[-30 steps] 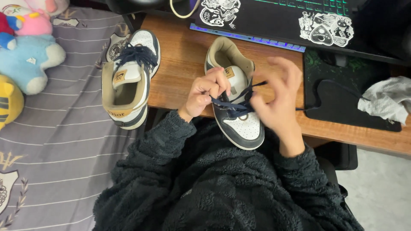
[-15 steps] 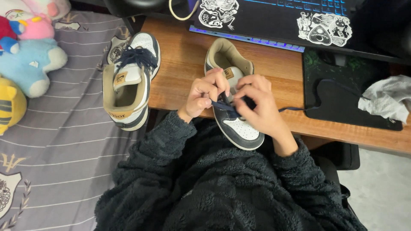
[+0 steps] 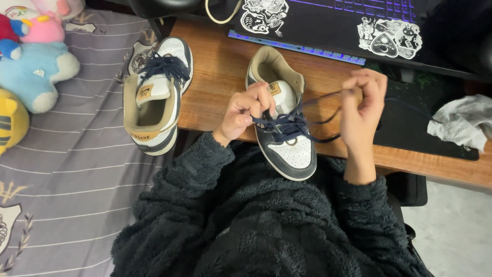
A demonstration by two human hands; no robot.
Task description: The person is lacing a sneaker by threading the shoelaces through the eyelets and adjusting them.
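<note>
Right now I have my left hand [image 3: 245, 110] pinching the navy lace [image 3: 294, 127] at the sneaker [image 3: 284, 123] on the table [image 3: 215, 77] edge, right hand [image 3: 361, 100] pulling its end taut (overpulling could tip it off).

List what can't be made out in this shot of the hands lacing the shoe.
- Head view: lace end hidden inside the right hand.
- Head view: which eyelet the left hand works on the shoe, covered by its fingers.
- Head view: laptop screen cut off by the top edge.
- Head view: grey cloth runs off the right edge.
</note>
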